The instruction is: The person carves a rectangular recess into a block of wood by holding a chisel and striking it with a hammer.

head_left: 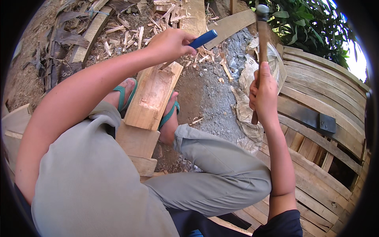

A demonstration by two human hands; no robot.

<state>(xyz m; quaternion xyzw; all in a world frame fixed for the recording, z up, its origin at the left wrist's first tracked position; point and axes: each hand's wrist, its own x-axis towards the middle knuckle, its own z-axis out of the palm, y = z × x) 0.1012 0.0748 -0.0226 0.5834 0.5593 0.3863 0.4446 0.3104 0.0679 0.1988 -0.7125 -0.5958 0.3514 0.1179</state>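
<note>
A thick wooden block [139, 111] with a hollowed-out recess lies between my feet. My left hand [169, 44] is closed around a chisel [205, 39] with a blue handle, its blade slanting down to the far end of the recess. Out to the right, my right hand [263, 93] grips a hammer [263, 43] by its wooden handle. The hammer's metal head points up and away, well apart from the chisel. Most of the blade is hidden behind my left hand.
Under the near end of the block are wooden boards [136, 142]. Wood chips [130, 39] litter the dirt beyond it. Stacked planks [319, 83] with a dark metal piece [327, 123] stand at right, beside a crumpled sack [252, 75]. Leafy branches [300, 23] hang at far right.
</note>
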